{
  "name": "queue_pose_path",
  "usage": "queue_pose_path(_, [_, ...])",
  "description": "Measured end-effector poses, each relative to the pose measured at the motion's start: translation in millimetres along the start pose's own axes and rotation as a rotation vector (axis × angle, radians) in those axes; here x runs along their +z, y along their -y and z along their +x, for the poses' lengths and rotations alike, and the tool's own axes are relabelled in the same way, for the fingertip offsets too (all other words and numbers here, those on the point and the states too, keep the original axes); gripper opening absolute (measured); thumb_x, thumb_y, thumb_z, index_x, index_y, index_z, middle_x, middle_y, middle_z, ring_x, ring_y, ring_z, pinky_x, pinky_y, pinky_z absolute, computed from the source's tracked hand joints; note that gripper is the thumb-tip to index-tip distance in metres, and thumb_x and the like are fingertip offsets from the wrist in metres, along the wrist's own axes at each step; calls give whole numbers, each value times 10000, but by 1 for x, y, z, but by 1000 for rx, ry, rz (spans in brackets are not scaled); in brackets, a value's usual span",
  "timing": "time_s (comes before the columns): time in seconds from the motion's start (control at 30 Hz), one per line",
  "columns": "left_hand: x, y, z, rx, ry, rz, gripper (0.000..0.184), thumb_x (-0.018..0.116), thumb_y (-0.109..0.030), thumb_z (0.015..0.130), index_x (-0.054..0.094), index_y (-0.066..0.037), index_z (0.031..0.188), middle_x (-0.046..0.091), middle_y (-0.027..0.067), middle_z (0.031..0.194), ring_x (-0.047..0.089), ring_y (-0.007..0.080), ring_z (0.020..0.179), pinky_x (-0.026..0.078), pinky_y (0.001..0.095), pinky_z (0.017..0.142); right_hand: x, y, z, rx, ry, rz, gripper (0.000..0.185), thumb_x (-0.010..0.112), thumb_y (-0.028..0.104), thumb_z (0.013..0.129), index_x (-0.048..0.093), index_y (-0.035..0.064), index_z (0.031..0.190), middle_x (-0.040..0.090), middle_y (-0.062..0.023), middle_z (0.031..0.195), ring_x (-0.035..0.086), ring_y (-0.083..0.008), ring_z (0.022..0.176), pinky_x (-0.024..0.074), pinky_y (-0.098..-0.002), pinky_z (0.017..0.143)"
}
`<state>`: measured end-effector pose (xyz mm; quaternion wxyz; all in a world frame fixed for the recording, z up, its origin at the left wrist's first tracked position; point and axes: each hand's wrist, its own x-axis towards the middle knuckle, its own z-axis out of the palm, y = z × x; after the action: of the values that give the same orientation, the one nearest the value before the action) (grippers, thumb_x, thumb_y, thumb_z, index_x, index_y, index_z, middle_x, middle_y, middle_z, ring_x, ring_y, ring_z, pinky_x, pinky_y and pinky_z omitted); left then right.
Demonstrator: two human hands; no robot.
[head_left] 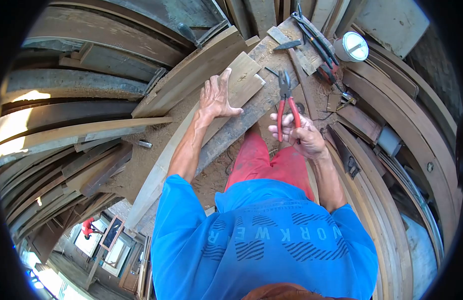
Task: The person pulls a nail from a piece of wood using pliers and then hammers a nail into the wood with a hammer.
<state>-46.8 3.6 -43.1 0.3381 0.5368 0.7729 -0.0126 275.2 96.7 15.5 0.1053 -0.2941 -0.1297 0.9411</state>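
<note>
My right hand (306, 136) is closed around the red handles of a pair of pliers (284, 85), whose metal jaws point away from me over the worn workbench edge (261, 107). The pliers' handles stand somewhat apart. Flat on a light wooden plank (245, 68) lies my left hand (216, 97), fingers spread and thumb stretched out to the right. That plank runs back along the bench beneath my left forearm. A hammer (287, 45) rests beyond the pliers, with a long-handled tool (319, 45) to its right.
Stacked boards (86, 90) crowd the left side, and long curved-looking planks (391, 105) line the right. A white tub (352, 47) stands at the back right. Sawdust covers much of the bench. Far off at lower left, a person in red (89, 227) bends over.
</note>
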Motion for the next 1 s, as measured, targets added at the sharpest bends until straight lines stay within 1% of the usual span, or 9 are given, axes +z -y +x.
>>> queue_pose_path(0.07, [-12,2,2,-23,5,-16,1567,1014,-585,482,146,-97,1692,544,293,1388,560,486,1288,477,545,1121,-9,-12,6,25,-41,-171,479,637,68,923,584,-42,1386,604,-192,1454,692,-286,1263,579,-403,1043])
queue_pose_path(0.17, [2,35,29,-78,22,-157,1462,1006,-599,509,287,-8,1637,613,298,1302,598,478,1260,471,530,1137,-21,-38,12,30,60,-54,596,725,175,922,548,-69,1436,670,-201,1372,725,-291,1198,602,-405,1024])
queue_pose_path(0.2, [-14,24,31,-138,131,-125,1268,1008,-596,526,478,34,1490,648,291,1256,628,462,1241,480,515,1124,-15,-36,14,81,68,-115,671,761,250,920,531,-70,1463,693,-164,1346,714,-284,1224,593,-396,1035])
queue_pose_path(0.3, [-30,2,19,-220,133,-72,1101,1011,-577,540,561,23,1345,650,272,1246,634,441,1223,506,509,1081,-10,-42,16,135,111,-51,640,728,214,923,531,-72,1461,679,-157,1375,703,-287,1253,593,-398,1033])
queue_pose_path(0.43, [-23,-22,-10,-167,-146,-36,1033,1027,-513,538,587,23,1303,666,235,1177,645,416,1140,526,505,994,-3,-40,16,193,108,24,565,564,16,913,512,-84,1466,615,-199,1466,688,-327,1279,604,-443,1050])
queue_pose_path(0.63, [-11,-40,-27,-118,-373,-25,895,1032,-428,556,602,10,1208,644,196,1073,633,389,1036,519,500,904,-1,-34,17,225,105,87,552,467,-97,892,519,-91,1442,586,-232,1495,674,-363,1296,607,-467,1060])
queue_pose_path(0.83, [-10,-45,-28,-144,-377,5,899,1031,-414,558,597,9,1222,637,194,1091,622,381,1042,507,492,910,-3,-30,17,233,125,150,510,468,-87,905,529,-109,1410,577,-252,1501,678,-378,1286,608,-472,1058])
queue_pose_path(0.93, [-9,-46,-29,-164,-363,28,967,1022,-466,551,575,7,1266,641,202,1110,620,393,1053,508,491,918,-8,-34,22,239,116,147,446,611,50,970,561,-107,1384,642,-229,1416,732,-344,1195,661,-428,972])
queue_pose_path(1.0, [-10,-49,-30,-176,-356,34,964,1021,-466,552,575,4,1265,639,203,1118,619,394,1057,507,491,918,-6,-34,23,249,102,194,422,595,29,968,572,-108,1366,648,-240,1402,737,-344,1182,667,-432,957])
